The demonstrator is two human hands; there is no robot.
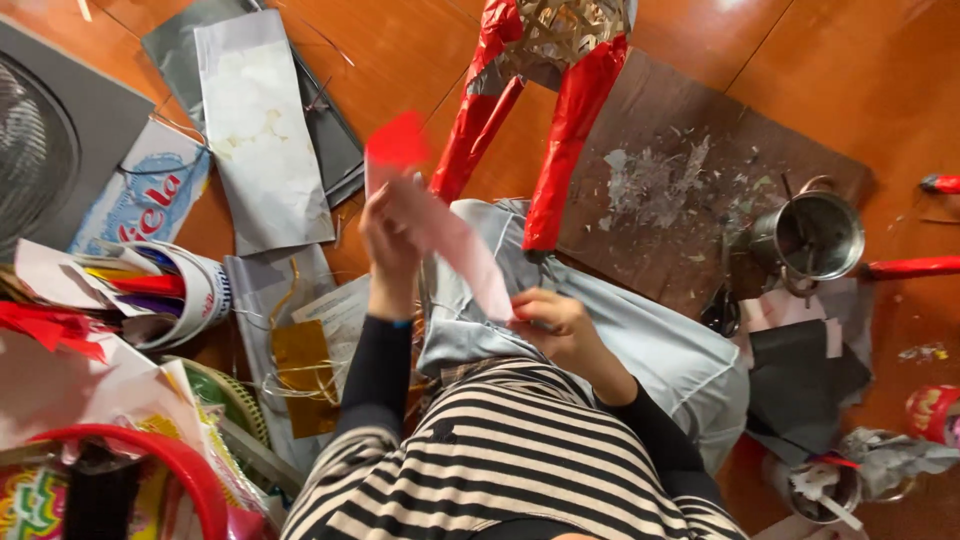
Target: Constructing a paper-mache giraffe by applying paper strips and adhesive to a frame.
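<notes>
red-and-pink paper strip point(440, 225) held between both hands point(392, 240) point(552, 318), beside a silver bag point(262, 130).

Warm indoor light, fairly bright. Glare on the glossy floor point(850, 70) at top right, sheen on the red foil point(575, 130). Left hand point(388, 245) and paper strip point(440, 235) motion-blurred. Shadows soft. Slight wide-angle stretch at the edges.

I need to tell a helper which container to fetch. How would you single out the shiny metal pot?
Find the brown board on the orange floor, littered with paper scraps. At its right edge lies the metal pot, tipped sideways. Unlike the paper-stuffed cup at left, it is bare silver steel with small loop handles.
</notes>
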